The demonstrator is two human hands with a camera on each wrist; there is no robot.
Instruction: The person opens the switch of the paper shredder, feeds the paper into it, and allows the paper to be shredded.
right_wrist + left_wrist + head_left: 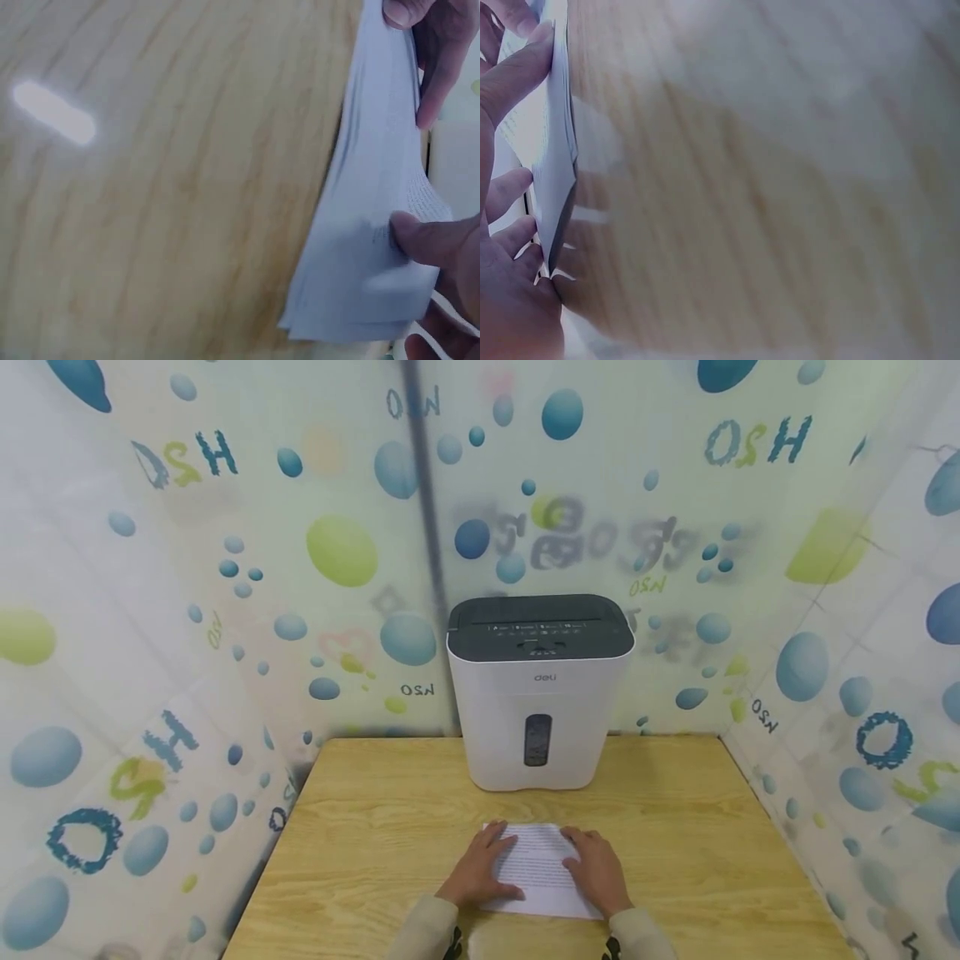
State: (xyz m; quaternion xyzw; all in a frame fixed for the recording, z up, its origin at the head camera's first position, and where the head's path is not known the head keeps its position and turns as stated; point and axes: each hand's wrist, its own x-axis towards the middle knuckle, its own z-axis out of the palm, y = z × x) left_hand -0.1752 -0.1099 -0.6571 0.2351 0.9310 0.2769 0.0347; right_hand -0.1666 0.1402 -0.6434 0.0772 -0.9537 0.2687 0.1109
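Paper (536, 877), in several layers, sits between the left hand (480, 867) and the right hand (600, 868), each gripping one side, thumb on top. A shredder (491, 718) stands on the bench (360, 835) beyond both hands.

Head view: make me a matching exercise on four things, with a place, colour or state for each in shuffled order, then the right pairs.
1. sheets
2. deli machine
3. left hand
4. right hand

A. on the sheets' right side
B. white, with lines of print
C. on the sheets' left side
D. upright beyond the sheets

Pairs: 1-B, 2-D, 3-C, 4-A
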